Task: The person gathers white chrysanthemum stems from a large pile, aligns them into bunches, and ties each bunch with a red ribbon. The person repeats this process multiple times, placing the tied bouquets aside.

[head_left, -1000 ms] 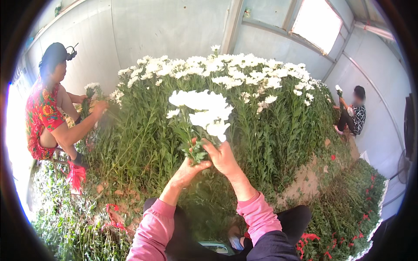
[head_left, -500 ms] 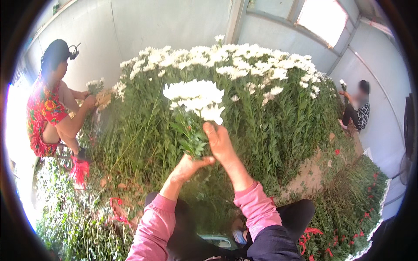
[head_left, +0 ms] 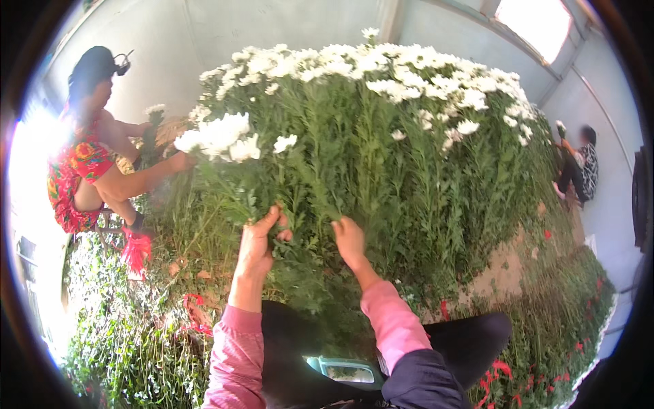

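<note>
My left hand [head_left: 259, 240] grips the green stems of a bunch of white daisy-like flowers [head_left: 221, 138], whose heads lean up and to the left. My right hand [head_left: 350, 240] is beside it, fingers curled into the stems of the big heap of white flowers [head_left: 402, 123] in front of me; whether it holds a stem is hard to tell. Both forearms wear pink sleeves.
A person in a red flowered top [head_left: 82, 170] sits at the left, hands on flowers. Another person [head_left: 579, 167] sits at the far right by the wall. Cut stems and red ties [head_left: 136, 252] cover the ground. A pale blue object [head_left: 344, 371] lies on my lap.
The bunch has swung from upright in front of me down to the left. My right hand has come off it and moved into the heap's stems.
</note>
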`<action>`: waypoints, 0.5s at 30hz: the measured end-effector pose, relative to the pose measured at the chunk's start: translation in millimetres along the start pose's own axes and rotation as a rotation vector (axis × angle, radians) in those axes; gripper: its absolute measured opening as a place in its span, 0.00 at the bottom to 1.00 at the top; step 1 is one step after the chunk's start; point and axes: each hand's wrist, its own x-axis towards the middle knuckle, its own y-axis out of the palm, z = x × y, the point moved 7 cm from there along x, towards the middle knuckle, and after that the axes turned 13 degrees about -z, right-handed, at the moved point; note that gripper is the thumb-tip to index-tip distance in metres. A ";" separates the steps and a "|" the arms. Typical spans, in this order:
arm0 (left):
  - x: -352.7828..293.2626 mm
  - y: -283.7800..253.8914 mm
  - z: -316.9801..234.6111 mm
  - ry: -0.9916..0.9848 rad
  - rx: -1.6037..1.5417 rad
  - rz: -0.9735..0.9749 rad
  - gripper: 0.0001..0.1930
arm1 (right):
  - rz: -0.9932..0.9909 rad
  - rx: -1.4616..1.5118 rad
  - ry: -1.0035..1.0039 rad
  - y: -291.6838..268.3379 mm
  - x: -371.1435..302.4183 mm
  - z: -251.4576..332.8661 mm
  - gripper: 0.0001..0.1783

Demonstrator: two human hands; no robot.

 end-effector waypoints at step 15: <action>10.6 45.5 26.1 0.043 -0.084 0.037 0.33 | -0.146 0.291 -0.138 -115.1 -44.7 112.9 0.14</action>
